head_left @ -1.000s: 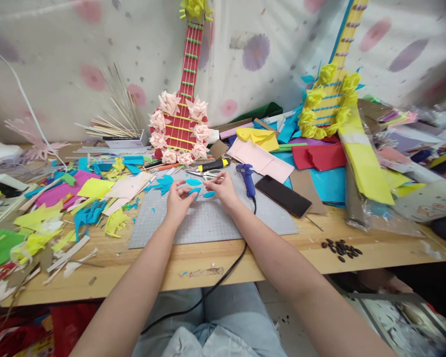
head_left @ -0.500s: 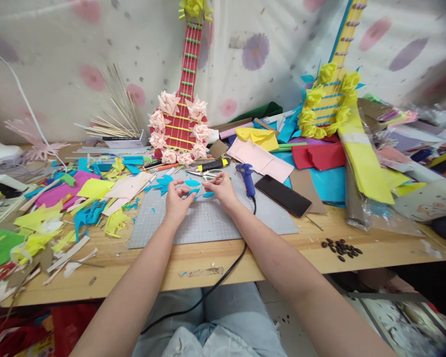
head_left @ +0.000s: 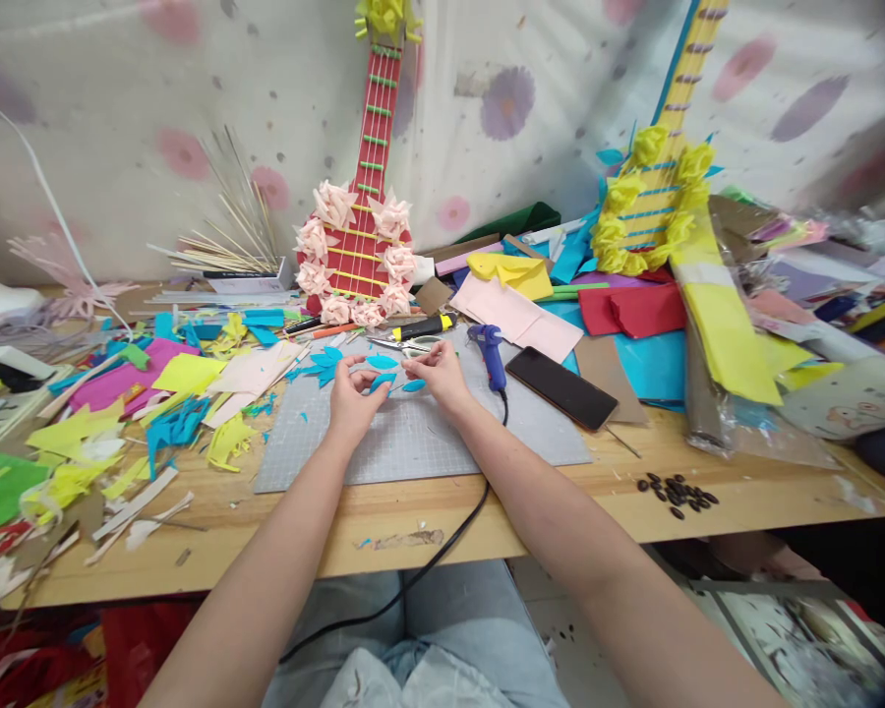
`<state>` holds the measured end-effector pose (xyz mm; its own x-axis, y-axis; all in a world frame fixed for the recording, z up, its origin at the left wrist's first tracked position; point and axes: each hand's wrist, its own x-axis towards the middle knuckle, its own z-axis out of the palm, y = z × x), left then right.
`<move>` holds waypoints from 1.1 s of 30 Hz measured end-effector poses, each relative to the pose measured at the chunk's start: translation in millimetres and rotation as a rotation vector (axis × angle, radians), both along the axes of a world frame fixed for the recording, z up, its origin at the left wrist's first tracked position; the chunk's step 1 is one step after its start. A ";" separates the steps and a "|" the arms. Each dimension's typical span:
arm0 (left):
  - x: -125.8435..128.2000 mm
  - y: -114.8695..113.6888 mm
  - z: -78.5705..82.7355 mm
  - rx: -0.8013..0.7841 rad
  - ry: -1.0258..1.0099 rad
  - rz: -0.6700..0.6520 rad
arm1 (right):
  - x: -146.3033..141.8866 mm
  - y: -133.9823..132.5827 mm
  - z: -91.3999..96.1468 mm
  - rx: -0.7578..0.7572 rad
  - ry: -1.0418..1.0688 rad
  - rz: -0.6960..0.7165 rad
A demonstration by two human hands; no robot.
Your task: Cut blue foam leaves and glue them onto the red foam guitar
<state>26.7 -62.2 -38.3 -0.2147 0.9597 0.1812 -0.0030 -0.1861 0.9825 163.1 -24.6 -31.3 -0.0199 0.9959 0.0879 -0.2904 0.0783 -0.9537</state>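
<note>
Over the grey cutting mat [head_left: 442, 452], my left hand [head_left: 350, 393] is closed with thumb and fingers on a small blue paper leaf [head_left: 383, 380]. Close by on the right, my right hand [head_left: 442, 374] is pinched shut; whatever lies between its fingertips is too small to make out. Another blue leaf [head_left: 382, 363] shows just beyond the two hands, and a third leaf [head_left: 414, 386] is just below the right fingertips. Several blue leaves in a cluster [head_left: 325, 364] lie left of my left hand. Scissors [head_left: 405, 345] rest behind the hands.
A blue glue gun [head_left: 489, 356] with a black cord and a phone [head_left: 561, 387] lie to the right. Paper-flowered red [head_left: 361, 258] and yellow [head_left: 645, 211] guitar models stand behind. Paper scraps [head_left: 184, 374] crowd the left; dark beads [head_left: 677, 492] lie near the front edge.
The blue leaf in my left hand has turned slightly and shows more of its flat face. Both hands stay in almost the same place.
</note>
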 end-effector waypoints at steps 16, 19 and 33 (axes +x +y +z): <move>0.7 -2.9 4.9 -0.059 -0.092 0.016 | -0.9 -2.6 -0.3 -0.033 -0.006 0.023; 0.1 -2.7 4.4 -0.055 -0.099 0.021 | -1.0 -3.0 -0.4 -0.035 -0.006 0.034; -3.5 0.9 1.0 0.021 -0.088 0.101 | -2.1 -4.5 -2.0 -0.040 0.004 0.093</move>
